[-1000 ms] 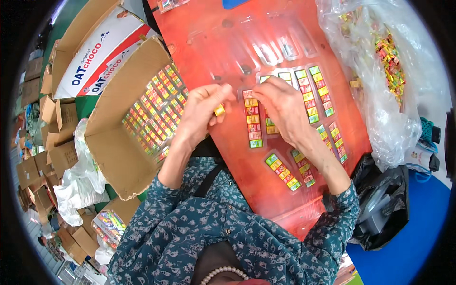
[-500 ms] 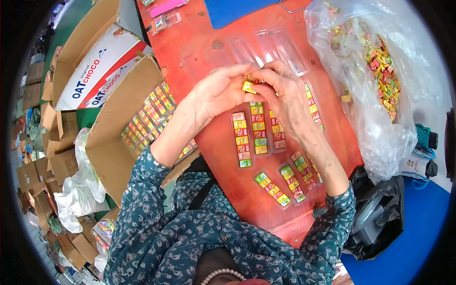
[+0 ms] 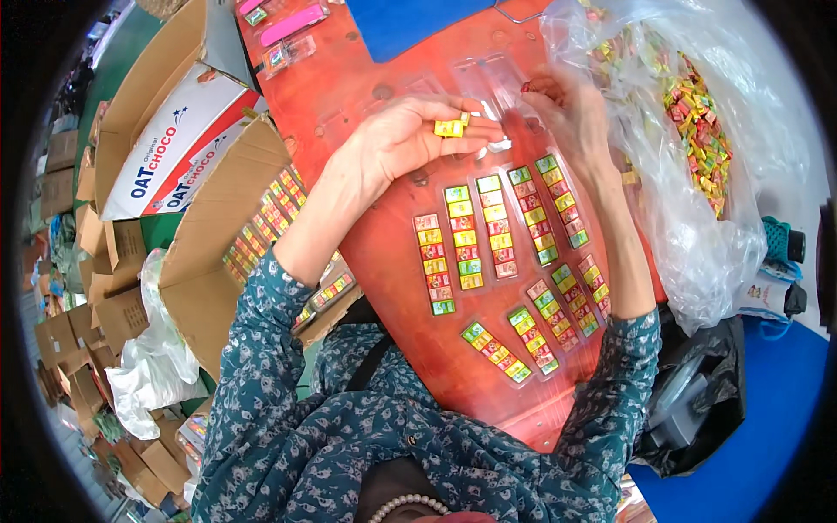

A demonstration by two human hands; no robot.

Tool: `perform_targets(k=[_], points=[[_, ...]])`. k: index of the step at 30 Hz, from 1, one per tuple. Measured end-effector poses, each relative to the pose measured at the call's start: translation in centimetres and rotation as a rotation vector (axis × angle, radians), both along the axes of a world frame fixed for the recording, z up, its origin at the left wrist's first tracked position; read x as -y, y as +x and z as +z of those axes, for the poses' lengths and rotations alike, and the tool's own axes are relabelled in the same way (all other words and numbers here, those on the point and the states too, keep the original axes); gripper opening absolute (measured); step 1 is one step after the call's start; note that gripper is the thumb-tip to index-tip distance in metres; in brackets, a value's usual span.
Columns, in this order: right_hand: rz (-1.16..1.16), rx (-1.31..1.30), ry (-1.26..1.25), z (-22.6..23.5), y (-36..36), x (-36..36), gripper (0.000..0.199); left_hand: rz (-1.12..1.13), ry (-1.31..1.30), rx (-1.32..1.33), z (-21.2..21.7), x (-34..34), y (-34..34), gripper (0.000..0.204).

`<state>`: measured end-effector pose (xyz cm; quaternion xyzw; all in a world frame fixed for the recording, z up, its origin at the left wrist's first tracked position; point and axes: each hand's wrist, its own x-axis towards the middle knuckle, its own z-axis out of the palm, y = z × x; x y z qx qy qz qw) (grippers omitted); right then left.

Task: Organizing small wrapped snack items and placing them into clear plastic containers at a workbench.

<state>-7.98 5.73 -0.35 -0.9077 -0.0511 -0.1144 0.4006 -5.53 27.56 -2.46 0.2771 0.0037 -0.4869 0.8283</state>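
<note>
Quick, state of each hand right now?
Left hand: open, palm up, small yellow box resting on it.
Right hand: pinched closed, holding a small red piece.

Looks evenly bright, glares off the plastic bag (image 3: pixel 706 275), blurs at the right hand (image 3: pixel 568 98), warps toward blackened edges.

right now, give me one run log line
left hand: open, bearing yellow piece; right hand: pinching small red piece; filled trays: on red table

The red table (image 3: pixel 384 253) stands centrally; dark spots mark its top. Green floor (image 3: pixel 138 39) shows at upper left. Cardboard cartons (image 3: pixel 59 338) line the left side. Lighting is bright.
</note>
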Motion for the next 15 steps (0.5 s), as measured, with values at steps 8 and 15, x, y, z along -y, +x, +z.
perform_targets(k=[8, 15], points=[[0.251, 0.286, -0.676, -1.8, 1.3, 0.3, 0.018, -0.008, 0.151, 0.174, -0.1, 0.0, 2.4, 0.023], [0.2, 0.204, -0.429, -3.2, 1.2, 1.1, 0.026, 0.025, 0.129, 0.116, 0.1, 0.9, 3.1, 0.026]])
